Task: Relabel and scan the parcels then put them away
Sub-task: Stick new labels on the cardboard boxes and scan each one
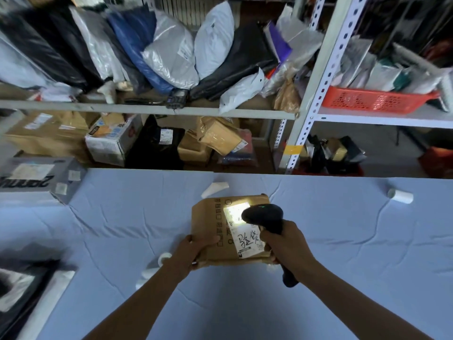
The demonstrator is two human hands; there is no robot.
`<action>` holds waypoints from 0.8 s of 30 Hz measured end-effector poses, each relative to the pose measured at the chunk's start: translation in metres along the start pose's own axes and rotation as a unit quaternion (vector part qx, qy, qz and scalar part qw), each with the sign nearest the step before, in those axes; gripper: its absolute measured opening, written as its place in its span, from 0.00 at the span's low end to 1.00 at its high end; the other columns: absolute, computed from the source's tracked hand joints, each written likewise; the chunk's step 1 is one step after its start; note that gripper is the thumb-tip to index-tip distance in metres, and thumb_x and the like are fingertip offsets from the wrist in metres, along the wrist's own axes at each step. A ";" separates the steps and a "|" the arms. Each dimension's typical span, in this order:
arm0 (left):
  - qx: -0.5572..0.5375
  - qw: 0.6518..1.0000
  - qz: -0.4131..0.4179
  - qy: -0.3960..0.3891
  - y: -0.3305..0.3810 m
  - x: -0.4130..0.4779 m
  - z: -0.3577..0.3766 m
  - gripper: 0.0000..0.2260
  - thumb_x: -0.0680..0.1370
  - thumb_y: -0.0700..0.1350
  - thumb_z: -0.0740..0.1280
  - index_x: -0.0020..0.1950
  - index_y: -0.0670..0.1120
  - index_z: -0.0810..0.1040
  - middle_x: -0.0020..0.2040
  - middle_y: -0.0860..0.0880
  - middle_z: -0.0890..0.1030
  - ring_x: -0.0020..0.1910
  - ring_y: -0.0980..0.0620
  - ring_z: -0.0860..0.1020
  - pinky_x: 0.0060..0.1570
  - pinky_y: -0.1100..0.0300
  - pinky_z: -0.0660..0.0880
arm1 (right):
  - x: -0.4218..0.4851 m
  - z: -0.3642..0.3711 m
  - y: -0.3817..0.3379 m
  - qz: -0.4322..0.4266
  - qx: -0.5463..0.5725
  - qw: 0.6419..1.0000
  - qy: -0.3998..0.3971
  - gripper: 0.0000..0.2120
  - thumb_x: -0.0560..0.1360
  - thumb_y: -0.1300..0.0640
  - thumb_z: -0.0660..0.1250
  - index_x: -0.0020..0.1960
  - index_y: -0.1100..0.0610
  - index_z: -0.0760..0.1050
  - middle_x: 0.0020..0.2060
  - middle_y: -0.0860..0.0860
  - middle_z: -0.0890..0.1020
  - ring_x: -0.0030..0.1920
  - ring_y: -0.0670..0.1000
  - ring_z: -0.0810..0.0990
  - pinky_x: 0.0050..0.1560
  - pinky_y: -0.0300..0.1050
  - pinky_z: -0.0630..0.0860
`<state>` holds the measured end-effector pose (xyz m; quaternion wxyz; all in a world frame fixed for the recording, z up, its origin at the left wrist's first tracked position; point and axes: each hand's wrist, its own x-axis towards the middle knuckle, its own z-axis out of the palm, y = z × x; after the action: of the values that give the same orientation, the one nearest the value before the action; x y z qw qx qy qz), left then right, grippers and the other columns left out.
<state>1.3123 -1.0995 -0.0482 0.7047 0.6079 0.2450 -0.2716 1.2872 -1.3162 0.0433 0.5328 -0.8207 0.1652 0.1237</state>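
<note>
1. Left hand (193, 253) grips the near-left corner of the parcel (210, 217), thumb on top, fingers hidden under it. The far edge looks tipped up, likely to face the label at the scanner.
2. Right hand (284, 246) is clenched round the handle of a black scanner (263, 215), its head over the parcel's right side and aimed down.
3. Parcel is a flat brown cardboard box held just above the desk (343, 241), in front of the person, between the two hands.
4. White label (245, 239) sits on top with handwriting. Scanner light falls on its far end and a green dot shows on the scanner, so this looks like the scan step; putting away is not yet done.
5. Desk is covered by a creased pale blue cloth.
6. Paper scrap (215, 188) lies just beyond the parcel. One white roll (400, 196) lies far right, another roll (164, 258) just beside the left wrist.
7. Grey box (36, 177) sits at the far-left edge and a black bag (22, 285) at near left, blurred.
8. Metal rack (147, 109) stands behind the desk, with soft mail bags (171, 52) leaning on the upper level, cartons (110, 141) below and a red basket (375, 100) at right.
</note>
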 end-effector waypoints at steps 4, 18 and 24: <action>0.004 1.000 -0.010 -0.009 -0.003 0.003 -0.002 0.20 0.58 0.47 0.81 0.46 0.44 0.81 0.39 0.41 0.82 0.31 0.49 0.76 0.31 0.60 0.77 | -0.002 0.001 -0.005 0.016 -0.003 1.000 -0.012 0.03 0.72 0.64 0.64 0.43 0.62 0.76 0.28 0.53 0.79 0.24 0.47 0.75 0.28 0.40 0.72; 0.009 0.999 -0.038 -0.023 -0.011 0.010 -0.003 0.16 0.52 0.52 0.82 0.31 0.45 0.84 0.44 0.40 0.73 0.36 0.49 0.70 0.34 0.59 0.70 | -0.004 0.003 -0.005 0.042 0.025 0.998 -0.027 0.03 0.71 0.65 0.64 0.43 0.63 0.76 0.28 0.56 0.79 0.24 0.51 0.73 0.27 0.41 0.72; 0.021 0.999 -0.032 -0.005 -0.012 0.011 0.006 0.38 0.50 0.54 0.81 0.56 0.43 0.77 0.43 0.44 0.85 0.40 0.46 0.79 0.36 0.58 0.75 | -0.003 -0.002 -0.002 0.043 0.019 0.999 -0.024 0.03 0.71 0.65 0.63 0.41 0.64 0.75 0.28 0.56 0.77 0.25 0.52 0.73 0.28 0.42 0.72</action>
<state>1.3122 -1.1081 -0.0639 0.6840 0.6130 0.2551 -0.3022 1.2853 -1.3171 0.0470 0.5466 -0.7992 0.1898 0.1629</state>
